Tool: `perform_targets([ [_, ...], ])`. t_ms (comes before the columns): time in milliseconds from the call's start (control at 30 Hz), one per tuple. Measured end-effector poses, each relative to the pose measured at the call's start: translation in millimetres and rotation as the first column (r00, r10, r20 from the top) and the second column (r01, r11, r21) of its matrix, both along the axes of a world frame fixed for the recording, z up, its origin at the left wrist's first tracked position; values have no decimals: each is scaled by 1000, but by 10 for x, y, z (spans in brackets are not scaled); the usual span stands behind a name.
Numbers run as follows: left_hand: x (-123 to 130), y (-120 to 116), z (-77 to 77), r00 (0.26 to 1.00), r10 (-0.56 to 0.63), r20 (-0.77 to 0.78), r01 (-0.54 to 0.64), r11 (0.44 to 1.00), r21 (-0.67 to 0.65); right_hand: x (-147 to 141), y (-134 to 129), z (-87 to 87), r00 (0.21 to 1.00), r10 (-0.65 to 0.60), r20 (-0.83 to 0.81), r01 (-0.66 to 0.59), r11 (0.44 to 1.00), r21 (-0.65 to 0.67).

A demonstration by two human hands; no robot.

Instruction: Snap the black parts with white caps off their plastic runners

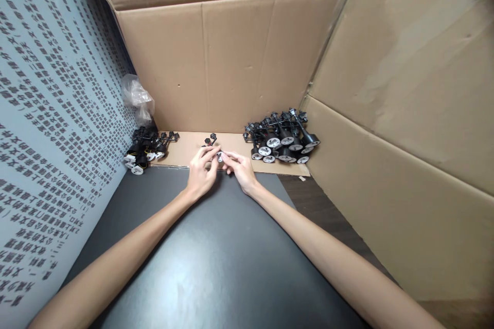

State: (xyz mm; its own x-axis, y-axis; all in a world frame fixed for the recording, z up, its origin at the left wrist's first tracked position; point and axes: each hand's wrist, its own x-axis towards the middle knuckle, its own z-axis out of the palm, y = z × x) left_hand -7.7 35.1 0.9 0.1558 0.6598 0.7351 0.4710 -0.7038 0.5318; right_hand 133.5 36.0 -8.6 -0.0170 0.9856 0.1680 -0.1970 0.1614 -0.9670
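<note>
A small black miniature street lamp [210,140] with several lantern heads is between my hands at the far edge of the dark mat. My left hand [201,170] closes around it, and the lamp heads poke out above the fingers. Thumb and fingers of my right hand [240,168] pinch together at its base end [219,157], where a small pale patch shows. The fingers hide most of the post, and finer detail there is too small to make out.
To the right, black miniature lamps [285,139] with round white undersides are piled on a cardboard strip [185,146]. A smaller pile with yellow wires [144,149] lies left, below a clear plastic bag [137,95]. Cardboard walls [239,61] and a printed sheet [57,92] enclose the dark mat [216,257].
</note>
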Motion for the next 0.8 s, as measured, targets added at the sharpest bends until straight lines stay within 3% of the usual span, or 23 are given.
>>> perform_targets([
  [467, -9, -33, 15, 1000, 12, -2, -12, 997, 75, 8, -7, -32, 998, 33, 49, -34, 999, 29],
  [800, 4, -21, 10, 999, -28, 16, 29, 999, -42, -38, 38, -65, 999, 34, -6, -34, 998, 43],
])
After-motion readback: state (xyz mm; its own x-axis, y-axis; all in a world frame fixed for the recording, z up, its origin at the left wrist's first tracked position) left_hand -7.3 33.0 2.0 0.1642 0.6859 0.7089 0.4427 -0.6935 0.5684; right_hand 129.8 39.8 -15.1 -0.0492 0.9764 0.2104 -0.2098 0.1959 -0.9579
